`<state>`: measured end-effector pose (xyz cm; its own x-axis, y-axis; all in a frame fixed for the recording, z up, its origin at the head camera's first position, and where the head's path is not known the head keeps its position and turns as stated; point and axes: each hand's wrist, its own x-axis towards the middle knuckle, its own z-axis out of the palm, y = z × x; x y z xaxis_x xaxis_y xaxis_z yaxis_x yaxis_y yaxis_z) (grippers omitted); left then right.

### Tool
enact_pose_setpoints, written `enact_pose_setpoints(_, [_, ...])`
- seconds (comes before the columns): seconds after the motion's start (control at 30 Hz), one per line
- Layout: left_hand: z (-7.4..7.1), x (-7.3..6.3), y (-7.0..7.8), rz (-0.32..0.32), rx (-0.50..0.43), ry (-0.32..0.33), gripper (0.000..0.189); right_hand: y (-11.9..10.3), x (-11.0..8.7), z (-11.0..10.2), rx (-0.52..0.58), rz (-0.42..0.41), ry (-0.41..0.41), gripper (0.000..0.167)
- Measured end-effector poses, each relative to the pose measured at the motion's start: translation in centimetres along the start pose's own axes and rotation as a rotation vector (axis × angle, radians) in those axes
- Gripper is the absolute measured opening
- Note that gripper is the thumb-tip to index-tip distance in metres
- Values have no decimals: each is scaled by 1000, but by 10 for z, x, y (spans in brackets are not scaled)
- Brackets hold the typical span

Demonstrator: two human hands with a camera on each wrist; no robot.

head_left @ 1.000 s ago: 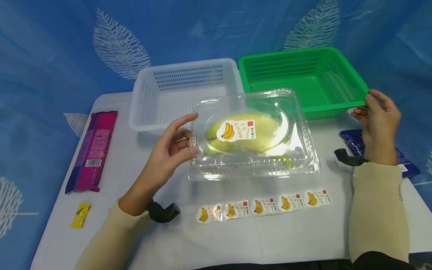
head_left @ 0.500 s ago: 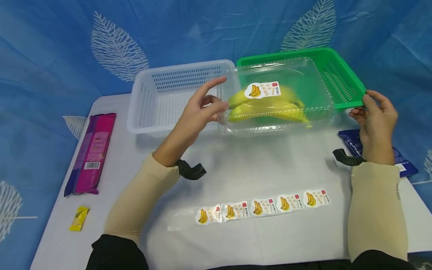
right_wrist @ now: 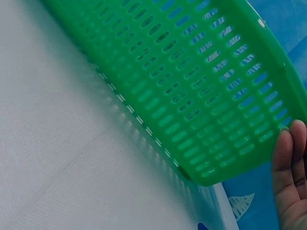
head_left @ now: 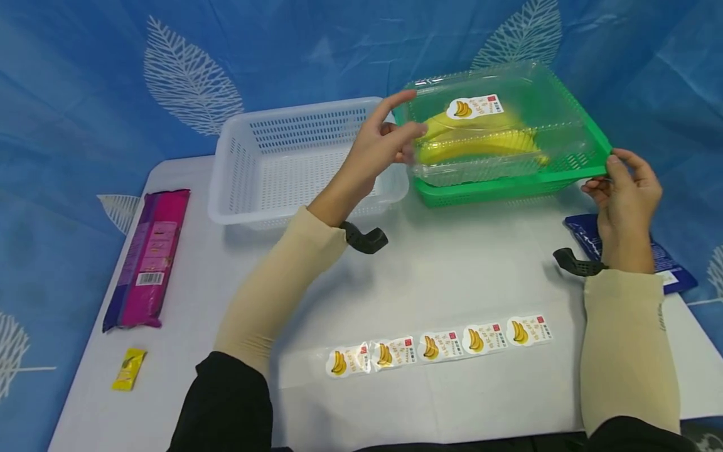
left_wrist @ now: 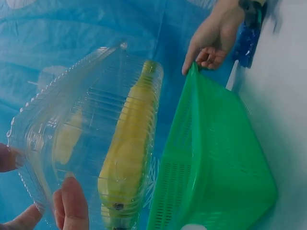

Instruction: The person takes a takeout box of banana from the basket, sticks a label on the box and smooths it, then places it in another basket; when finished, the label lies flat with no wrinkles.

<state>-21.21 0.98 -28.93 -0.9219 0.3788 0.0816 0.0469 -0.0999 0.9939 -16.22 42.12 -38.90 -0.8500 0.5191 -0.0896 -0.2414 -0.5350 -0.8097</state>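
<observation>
My left hand (head_left: 380,145) grips the left edge of a clear plastic clamshell box (head_left: 480,172). Inside lie yellow bananas (head_left: 480,148), and a white banana sticker (head_left: 476,107) is on its lid. The box hangs over the green basket (head_left: 508,192); the left wrist view shows it apart from the basket's rim, tilted. My right hand (head_left: 629,198) pinches the basket's front right corner. In the right wrist view, part of that hand (right_wrist: 290,167) shows at the slotted side of the basket.
A white basket (head_left: 248,217) stands left of the green one. A strip of banana stickers (head_left: 439,346) lies near the table's front. At left lie a magenta packet (head_left: 149,257) and a small yellow sachet (head_left: 129,369). A dark blue packet (head_left: 584,233) is partly behind my right wrist.
My left hand has carried the box of bananas from above the table's middle, away and to the right, over the green basket. The right hand has stayed at the basket's corner.
</observation>
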Motion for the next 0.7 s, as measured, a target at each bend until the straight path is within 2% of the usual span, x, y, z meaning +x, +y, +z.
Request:
enact_pose_setpoints(0.1, [10, 16, -2, -34, 20, -1, 55, -1, 1, -1, 4, -1, 5, 36])
enact_pose_setpoints(0.23, [20, 37, -15, -60, 43, -1, 56, 0, 1, -1, 2, -19, 2, 36])
enact_pose_setpoints(0.43, [27, 56, -33, -126, 104, 23, 61, 4, 1, -1, -15, -49, -5, 35])
enact_pose_setpoints(0.5, [30, 61, -35, -153, 161, 18, 63, 3, 2, -2, -22, -50, -2, 36])
enact_pose_setpoints(0.6, [37, 67, -35, -182, 293, -4, 66, 5, 2, -1, -26, -56, -2, 36])
enact_pose_setpoints(0.7, [48, 70, -36, -181, 433, -39, 68, 4, 1, -1, -17, -64, -6, 36])
